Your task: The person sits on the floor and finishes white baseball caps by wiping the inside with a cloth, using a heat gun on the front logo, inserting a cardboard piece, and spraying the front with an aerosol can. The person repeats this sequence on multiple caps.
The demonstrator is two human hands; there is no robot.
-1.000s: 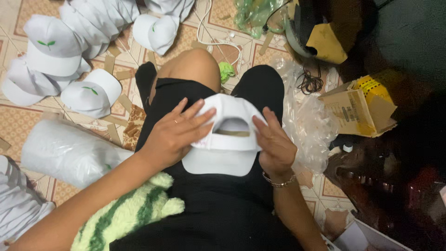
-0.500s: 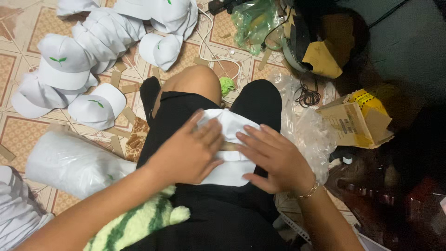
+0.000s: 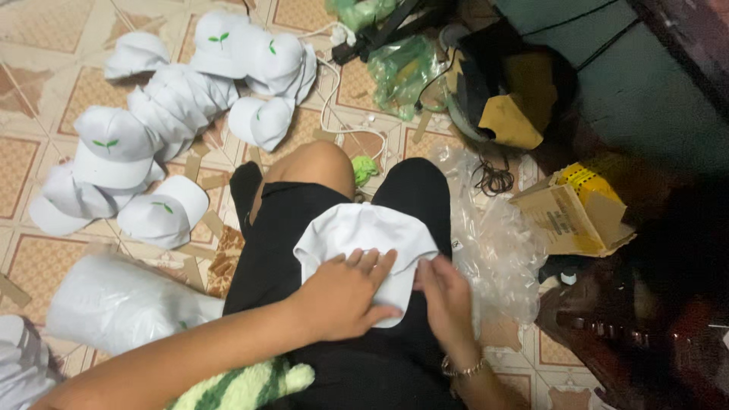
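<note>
With the white cap (image 3: 364, 243) now turned crown-up on the lap since a moment ago, the left hand (image 3: 342, 292) presses it flat, fingers slightly spread, while the right hand (image 3: 444, 296) pinches its edge.

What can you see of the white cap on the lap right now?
The white cap is plain fabric, with no emblem in view. It lies flattened on the person's lap against black shorts, crown spread wide toward the knees. The left hand presses flat on its near part, fingers spread. The right hand pinches its right edge. Its brim is hidden under the hands.
</note>
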